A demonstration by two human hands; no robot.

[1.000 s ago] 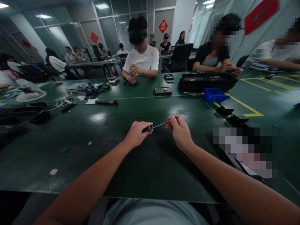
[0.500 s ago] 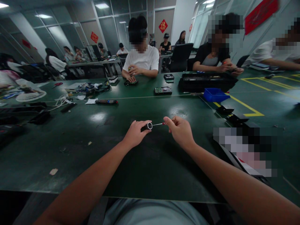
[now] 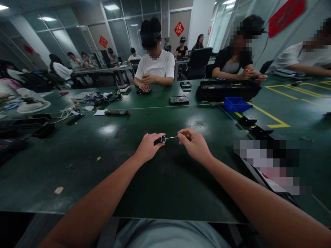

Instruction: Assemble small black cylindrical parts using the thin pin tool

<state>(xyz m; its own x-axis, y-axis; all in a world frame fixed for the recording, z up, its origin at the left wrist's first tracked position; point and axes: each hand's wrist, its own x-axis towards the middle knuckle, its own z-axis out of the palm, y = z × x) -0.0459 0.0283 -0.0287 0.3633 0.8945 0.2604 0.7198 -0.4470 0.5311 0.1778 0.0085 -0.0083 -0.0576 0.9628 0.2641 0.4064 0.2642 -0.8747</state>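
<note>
Between the thumb and fingers of my left hand [image 3: 146,147] is a small dark cylinder [image 3: 162,139], its round end with a silvery rim turned to the right. My right hand [image 3: 196,144] is closed on a screwdriver [image 3: 171,137]; the fingers cover most of its handle. The thin metal shaft points left, and its tip reaches the cylinder's rimmed end. Whether the tip sits on a screw is too small to tell. Both hands are held over the green table [image 3: 155,186].
Ahead lie a hard drive [image 3: 179,100], a black-and-red tool [image 3: 117,112], a blue bin [image 3: 237,104] and a long black casing [image 3: 229,90]. Cables and a white fan grille [image 3: 33,106] are at left. A co-worker [image 3: 155,65] sits opposite, others farther off.
The fingers of my right hand have rolled round the screwdriver handle, the thumb now lower and drawn back. My left hand still grips the cylinder, whose rimmed end has turned slightly.
</note>
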